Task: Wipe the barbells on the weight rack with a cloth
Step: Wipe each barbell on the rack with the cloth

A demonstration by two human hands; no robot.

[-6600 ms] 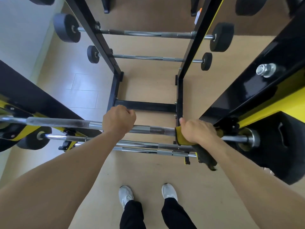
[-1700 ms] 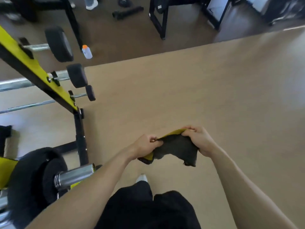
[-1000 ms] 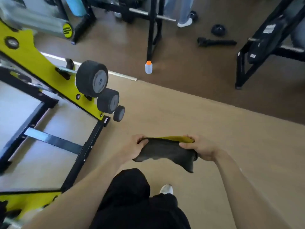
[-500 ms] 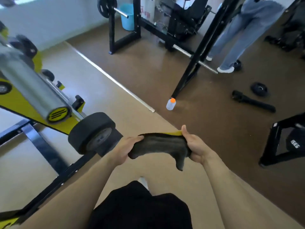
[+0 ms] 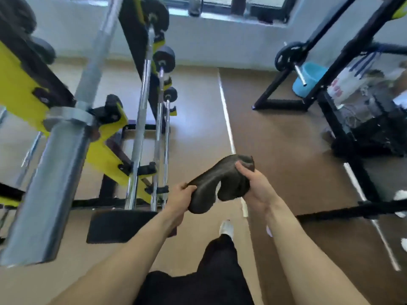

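Observation:
I hold a dark grey cloth [image 5: 214, 183] between both hands at waist height. My left hand [image 5: 179, 198] grips its lower left end and my right hand [image 5: 255, 186] grips its upper right end. The yellow and black weight rack [image 5: 105, 150] stands to my left, seen end-on. A thick steel barbell sleeve [image 5: 50, 172] juts toward me at the near left. Thinner chrome barbells [image 5: 141, 119] with small black end weights lie on the lower pegs beyond it. Neither hand touches a barbell.
A black squat rack [image 5: 343, 69] stands at the right with a plate on its bar and a blue bucket [image 5: 309, 79] behind. A white floor line [image 5: 226, 119] splits tan and brown flooring. My shoe [image 5: 226, 226] shows below the cloth.
I have turned away from the open floor so the rack's end now faces me. Both hands keep hold of the cloth, which now shows only its dark side, bunched more.

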